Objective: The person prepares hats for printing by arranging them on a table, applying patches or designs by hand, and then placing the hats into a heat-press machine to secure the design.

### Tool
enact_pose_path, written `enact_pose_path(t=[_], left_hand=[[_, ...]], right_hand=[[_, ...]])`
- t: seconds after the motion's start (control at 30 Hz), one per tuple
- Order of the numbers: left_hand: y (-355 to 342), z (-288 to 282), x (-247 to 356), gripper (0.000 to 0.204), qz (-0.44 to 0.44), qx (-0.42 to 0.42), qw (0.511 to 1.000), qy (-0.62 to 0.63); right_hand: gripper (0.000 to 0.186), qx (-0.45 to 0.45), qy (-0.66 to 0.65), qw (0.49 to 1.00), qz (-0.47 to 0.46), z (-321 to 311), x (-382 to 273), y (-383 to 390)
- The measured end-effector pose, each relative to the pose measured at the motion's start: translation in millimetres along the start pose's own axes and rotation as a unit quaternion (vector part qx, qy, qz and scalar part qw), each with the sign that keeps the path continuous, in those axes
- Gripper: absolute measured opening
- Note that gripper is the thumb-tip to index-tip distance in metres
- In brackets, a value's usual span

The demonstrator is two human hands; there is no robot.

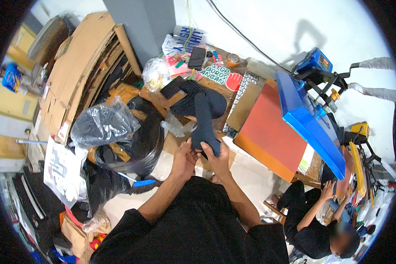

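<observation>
A dark navy sock [203,121] stretches away from me, its near end between my hands. My right hand [219,158] grips that end with the thumb on top. Close beside it, my left hand [185,159] has its fingers bent together at the sock's near left edge. What lies under its fingertips is partly hidden. Beyond the hands, a pile of dark socks [185,104] rests on the wooden table [220,92], and the held sock's far end lies over it.
To the right stands a heat press with a blue upper plate [310,127] raised over an orange-red pad [273,130]. Black plastic bags [141,149] and stacked cardboard [81,70] crowd the left. A phone [197,58] lies on the table. A co-worker [312,229] sits at lower right.
</observation>
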State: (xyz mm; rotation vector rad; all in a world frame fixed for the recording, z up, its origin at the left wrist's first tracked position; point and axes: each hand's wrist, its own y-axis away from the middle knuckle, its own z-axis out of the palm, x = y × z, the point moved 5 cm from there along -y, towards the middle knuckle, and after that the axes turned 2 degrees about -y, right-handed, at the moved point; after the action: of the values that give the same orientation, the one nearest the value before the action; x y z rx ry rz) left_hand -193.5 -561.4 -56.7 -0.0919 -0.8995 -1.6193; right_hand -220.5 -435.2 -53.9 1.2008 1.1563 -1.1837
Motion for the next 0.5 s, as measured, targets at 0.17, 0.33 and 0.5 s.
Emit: enact_pose_path(t=[0.17,0.33,0.5], left_hand=[[43.2,-54.4,-37.7,0.034,-0.188,-0.050,0.977,-0.092],[70.1,-132.2,-59.4,0.075,-0.008,0.125,0.945,-0.302],[79.5,-54.0,-76.8,0.074,-0.024,-0.044,0.999,-0.012]], right_hand=[[0.032,0.035,-0.011,0.999,0.034,-13.8,31.5,21.9],[0.029,0.058,-0.388,0.894,0.217,-32.3,-1.2,34.2],[0.033,0.076,-0.401,0.838,0.361,-68.4,49.5,57.5]])
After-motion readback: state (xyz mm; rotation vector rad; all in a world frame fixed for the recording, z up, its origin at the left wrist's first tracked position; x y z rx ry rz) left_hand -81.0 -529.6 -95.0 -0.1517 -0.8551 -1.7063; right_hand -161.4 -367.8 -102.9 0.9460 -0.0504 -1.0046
